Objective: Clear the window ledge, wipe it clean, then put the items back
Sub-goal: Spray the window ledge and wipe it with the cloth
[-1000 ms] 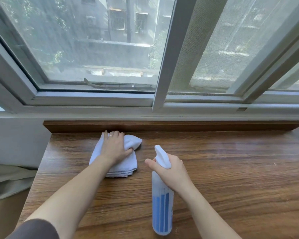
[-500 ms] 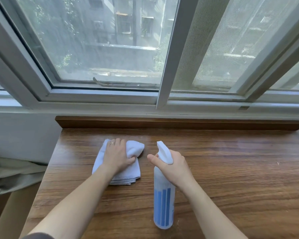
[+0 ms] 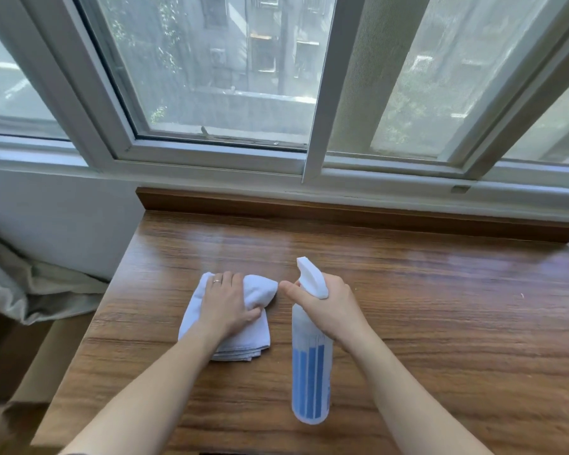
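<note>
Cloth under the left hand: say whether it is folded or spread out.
Folded. The white cloth shows stacked layered edges at its near corner, and the left hand presses it flat on the wooden ledge.

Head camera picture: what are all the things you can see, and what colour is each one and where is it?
Cloth: one, white, folded, on the ledge's left part.
Spray bottle: one, clear with blue liquid and a white nozzle, right of the cloth.
Wooden ledge: one, brown, below the window.
Window frame: white, behind the ledge.
Fabric: grey, bunched at far left.
Ring: one, on a left finger.
Hands: left hand rests on the cloth; right hand grips the spray bottle.
</note>
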A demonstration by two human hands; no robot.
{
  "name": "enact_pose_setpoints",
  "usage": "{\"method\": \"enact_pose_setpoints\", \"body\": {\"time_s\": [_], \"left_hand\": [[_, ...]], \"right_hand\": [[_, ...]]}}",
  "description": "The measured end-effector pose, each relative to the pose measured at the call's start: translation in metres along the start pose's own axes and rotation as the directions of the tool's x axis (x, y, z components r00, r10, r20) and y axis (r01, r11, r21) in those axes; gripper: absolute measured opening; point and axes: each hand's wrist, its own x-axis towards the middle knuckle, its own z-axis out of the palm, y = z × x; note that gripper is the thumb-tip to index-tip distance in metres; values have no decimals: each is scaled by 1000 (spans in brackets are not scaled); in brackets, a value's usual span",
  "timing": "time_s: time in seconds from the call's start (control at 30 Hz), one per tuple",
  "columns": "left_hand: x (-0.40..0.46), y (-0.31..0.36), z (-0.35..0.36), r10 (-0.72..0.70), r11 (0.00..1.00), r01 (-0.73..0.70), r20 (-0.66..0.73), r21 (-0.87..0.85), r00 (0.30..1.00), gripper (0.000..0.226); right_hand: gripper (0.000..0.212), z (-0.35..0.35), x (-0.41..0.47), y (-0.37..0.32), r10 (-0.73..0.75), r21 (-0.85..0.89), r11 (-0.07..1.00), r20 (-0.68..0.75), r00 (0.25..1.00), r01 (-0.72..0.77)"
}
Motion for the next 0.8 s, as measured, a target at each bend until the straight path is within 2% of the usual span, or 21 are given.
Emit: {"method": "enact_pose_setpoints", "body": {"time_s": [0.1,0.23,0.47,0.6,0.8], "left_hand": [[-19,5,2,-25,1000,25,8,-5,1000,76],[-42,5,6,-50,999,50,24,-16,998,81],[-84,5,12,-15,999,16,22,-35,1000,79],[-100,1,15,15,999,-13,27,-47,1000,77],[-117,0,17,51,997,-51,-12,-64,999,73]], "right_hand": [[53,-2,-14,6,-15,-13,1000,19,1000,15],[44,-1,-30,18,-17,-28,999,61,998,19],[46,11,-53,25,-13,-15,1000,86,996,15],[53,20,-60,19,-23,-21,999,50,999,24],[53,29,-69,12,-11,-19,1000,3,1000,11]]}}
